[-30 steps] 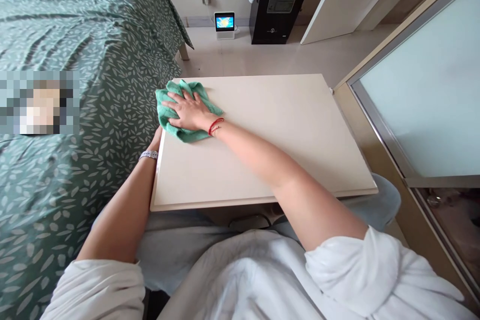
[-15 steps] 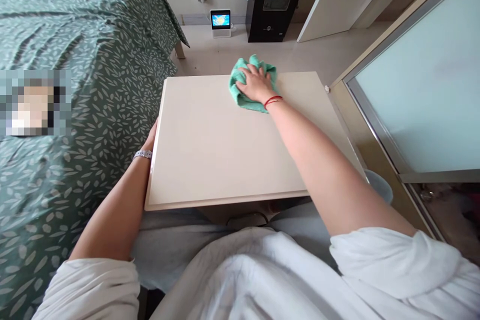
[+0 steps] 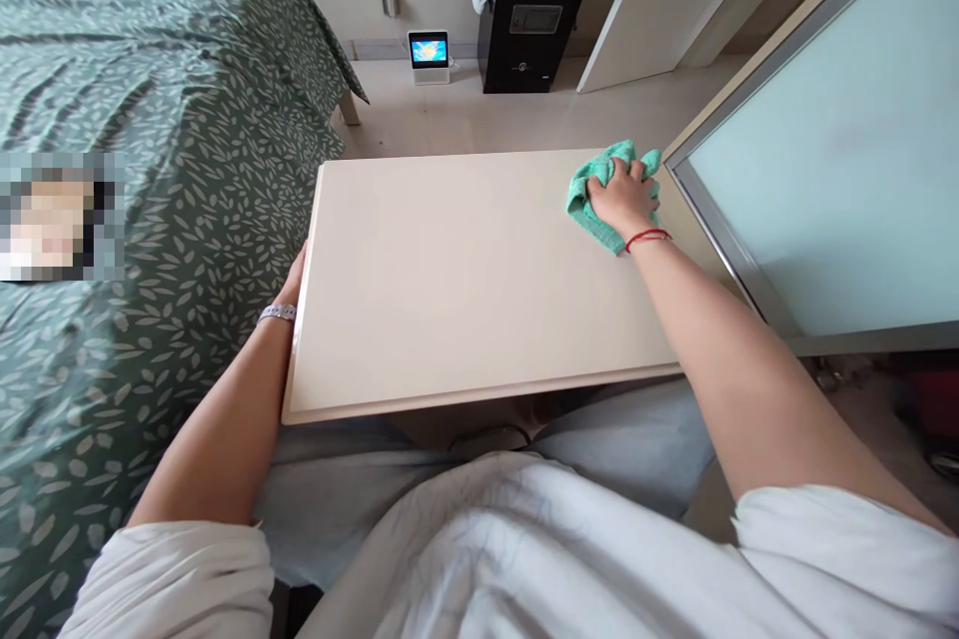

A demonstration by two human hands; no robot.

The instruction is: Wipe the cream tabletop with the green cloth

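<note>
"Where's the green cloth (image 3: pixel 597 228)?"
"On the tabletop (image 3: pixel 450 270), at about two o'clock, by the far right corner. Half a second ago it lay nearer twelve, so I'd judge this pass has almost reached the right end."
"And the hands?"
"The right hand (image 3: pixel 627 200) clasps the cloth, fingers curled over it. The left hand (image 3: pixel 294 278) is against the edge at nine; its fingers are hidden, so I can't tell its grip."
"Anything in the way?"
"The bed (image 3: pixel 187 120) crowds nine o'clock, the frosted panel (image 3: pixel 839 150) hems in two. The small display (image 3: pixel 430 55) and black cabinet (image 3: pixel 524 45), around twelve, stand well apart."
</note>
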